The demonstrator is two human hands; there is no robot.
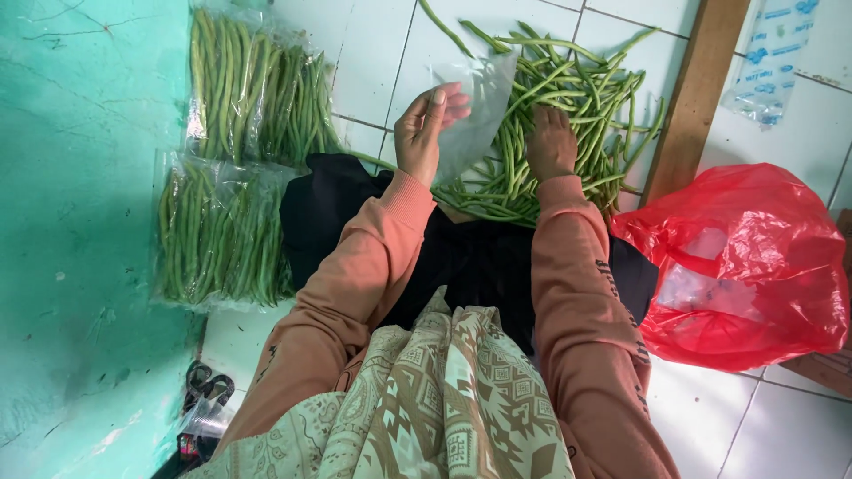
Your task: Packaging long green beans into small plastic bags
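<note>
Your left hand [429, 124] pinched a clear plastic bag [479, 106] and held it up over the floor. Your right hand [550, 142] lay fingers-down on the loose green beans [577, 98], piled on the white tiles just beside packed bean bags [248, 98].

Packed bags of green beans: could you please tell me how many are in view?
2, both by the green wall: upper packed bag, partly cut off at the frame's top; lower packed bag below it. The left hand holds an unfilled clear bag.

loose beans [568, 98] ahead, packed bean bags [240, 160] left, shopping bag [754, 257] right
</note>
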